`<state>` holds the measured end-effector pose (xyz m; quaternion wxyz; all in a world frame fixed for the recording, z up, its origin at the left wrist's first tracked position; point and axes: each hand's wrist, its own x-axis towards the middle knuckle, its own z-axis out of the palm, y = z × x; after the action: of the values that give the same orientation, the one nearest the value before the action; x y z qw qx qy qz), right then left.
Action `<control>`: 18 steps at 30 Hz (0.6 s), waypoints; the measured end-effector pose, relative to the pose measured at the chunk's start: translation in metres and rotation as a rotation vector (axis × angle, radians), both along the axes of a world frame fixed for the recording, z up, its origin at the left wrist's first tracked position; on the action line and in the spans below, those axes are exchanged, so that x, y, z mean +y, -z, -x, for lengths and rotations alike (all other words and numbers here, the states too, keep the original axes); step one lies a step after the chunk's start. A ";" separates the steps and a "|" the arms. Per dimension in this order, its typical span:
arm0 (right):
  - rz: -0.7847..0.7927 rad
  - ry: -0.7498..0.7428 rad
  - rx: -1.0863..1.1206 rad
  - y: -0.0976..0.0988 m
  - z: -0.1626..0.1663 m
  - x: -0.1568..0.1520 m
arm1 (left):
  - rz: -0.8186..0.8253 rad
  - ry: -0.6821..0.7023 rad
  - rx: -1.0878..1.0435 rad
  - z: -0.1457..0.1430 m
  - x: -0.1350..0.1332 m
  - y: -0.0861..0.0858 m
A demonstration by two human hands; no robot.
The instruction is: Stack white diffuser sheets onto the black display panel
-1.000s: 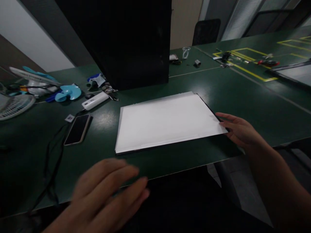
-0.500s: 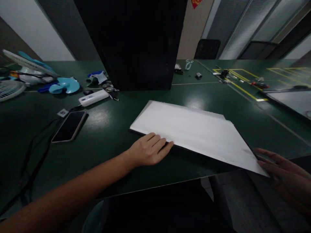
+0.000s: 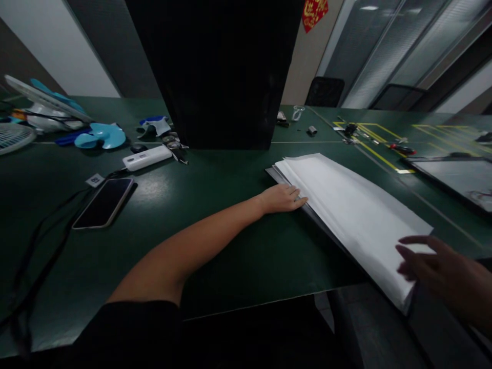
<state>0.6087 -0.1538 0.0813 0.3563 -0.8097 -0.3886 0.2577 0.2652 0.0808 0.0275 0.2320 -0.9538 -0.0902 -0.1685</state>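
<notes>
On the green table (image 3: pixel 223 284), a wide slab of white sheets (image 3: pixel 357 205) is laid aslant at the right, its near corner carried out past the front edge. The surface is plain, matt and slightly bowed, with grey shading along the nearer side; at the far left corner the layers are fanned apart. Beneath them a dark panel (image 3: pixel 273 175) is exposed as a narrow border.

One dark panel is counted under the sheets; more than one white layer is seen, but the exact number cannot be made out. Two hands are shown. The left hand (image 3: pixel 282 198) is placed at the left edge, its fingers bent over it and touching; whether anything is pinched cannot be told. The right hand (image 3: pixel 442 266), blurred, is held with thumb and fingers parted and nothing gripped, and part of the near corner is hidden by it.

Behind, the table is blocked from sight by one tall black panel (image 3: pixel 223 77). Farther right, one framed panel (image 3: pixel 457 177) is laid flat. At the left are seen one phone (image 3: pixel 103 204), one white oblong device (image 3: pixel 148 158) and one blue fan blade (image 3: pixel 102 136); toward the back right, one screwdriver (image 3: pixel 403 149) and, smallest, one metal cylinder (image 3: pixel 311 130).
</notes>
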 end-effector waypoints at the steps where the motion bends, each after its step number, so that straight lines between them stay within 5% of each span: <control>1: -0.032 -0.078 -0.141 -0.002 0.006 0.016 | -0.007 0.000 0.003 -0.009 0.001 0.000; 6: -0.066 -0.566 -0.722 0.029 0.037 0.082 | -0.032 -0.006 0.024 -0.036 -0.001 0.002; 11: 0.118 -0.653 -0.851 0.068 0.045 0.114 | -0.039 -0.040 0.023 -0.035 -0.001 0.007; 18: 0.165 -0.600 -0.945 0.077 0.013 0.163 | -0.012 -0.038 -0.005 -0.030 -0.005 0.007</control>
<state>0.5959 0.0092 0.0045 -0.0096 -0.7162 -0.6978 -0.0132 0.2954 0.0758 0.0209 0.2407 -0.9500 -0.1077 -0.1672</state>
